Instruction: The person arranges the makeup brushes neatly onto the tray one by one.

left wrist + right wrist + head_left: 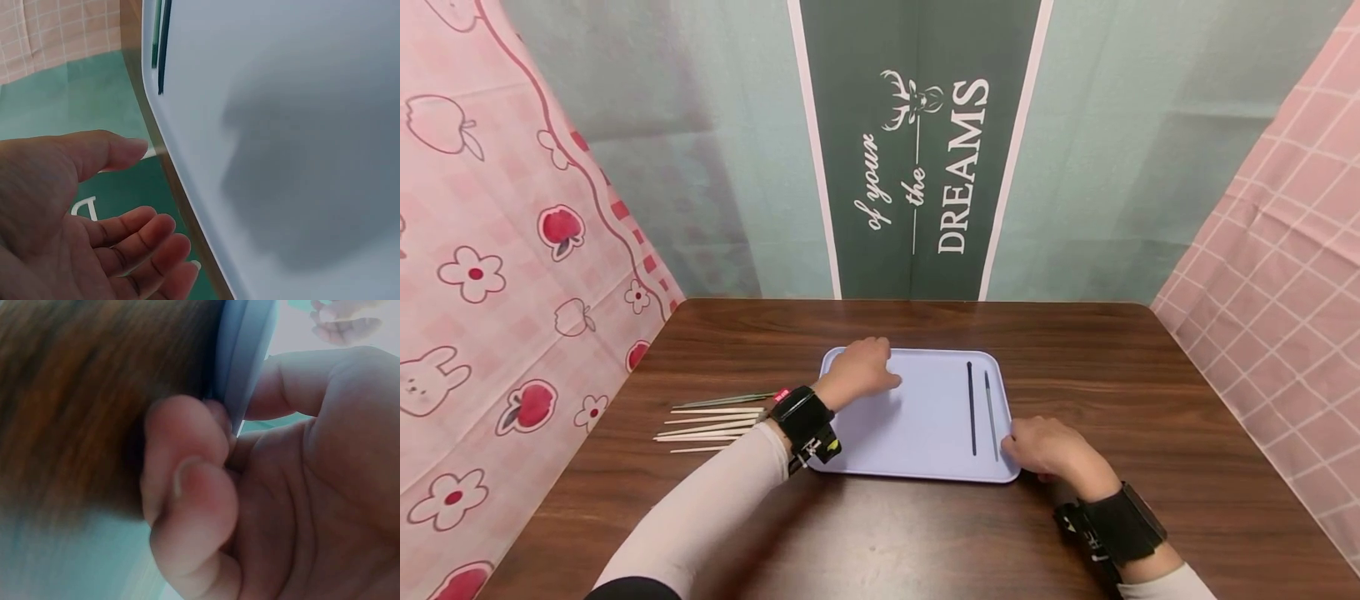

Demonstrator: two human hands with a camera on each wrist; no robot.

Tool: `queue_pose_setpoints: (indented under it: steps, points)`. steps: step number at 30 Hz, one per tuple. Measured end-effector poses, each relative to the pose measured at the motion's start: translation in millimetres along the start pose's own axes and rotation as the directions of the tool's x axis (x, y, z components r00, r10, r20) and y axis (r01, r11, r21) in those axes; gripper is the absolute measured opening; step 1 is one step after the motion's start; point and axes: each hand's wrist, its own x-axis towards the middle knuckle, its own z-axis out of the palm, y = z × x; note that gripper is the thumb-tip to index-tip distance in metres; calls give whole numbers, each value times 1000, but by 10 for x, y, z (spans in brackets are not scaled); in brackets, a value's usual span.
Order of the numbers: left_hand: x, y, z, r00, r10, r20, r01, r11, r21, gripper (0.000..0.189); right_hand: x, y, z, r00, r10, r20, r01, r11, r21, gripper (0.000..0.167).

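A pale lavender tray (917, 417) lies on the wooden table. Two slim sticks rest near its right side, one black (972, 412) and one grey-green (992, 417) with a narrow tip. My right hand (1047, 446) pinches the tray's right edge; in the right wrist view the thumb lies over the rim (245, 356) and curled fingers are below it. Over the tray's upper left part hovers my left hand (859, 368), holding nothing. Its fingers are loosely bent and apart in the left wrist view, and a shadow falls on the tray.
Left of the tray, partly behind my left forearm, lies a bunch of pale thin sticks (715, 432) with several green ones (722, 400) and a red label (782, 395). A green curtain (722, 167) hangs behind the table (880, 533), pink cloths at both sides.
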Motion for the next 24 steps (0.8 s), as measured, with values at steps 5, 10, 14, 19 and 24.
queue_pose_setpoints:
  steps: [5,10,14,19,24]
  points:
    - [-69,-165,-59,999,-43,-4,43,999,8,42,-3,-3,-1,1000,-5,-2,5,1000,-1,16]
    - [-144,-337,-103,997,-79,-7,79,997,-14,45,2,-7,2,1000,0,4,0,1000,7,15]
    - [-207,-458,-130,995,-104,-5,104,994,-22,46,8,-6,2,1000,3,8,-3,1000,6,16]
    - [-257,-584,-152,992,-123,1,123,992,-30,51,8,2,0,1000,1,3,-1,1000,-5,17]
    - [-307,-728,-180,990,-139,-14,139,990,-28,46,9,-1,6,1000,1,0,-1,1000,2,16]
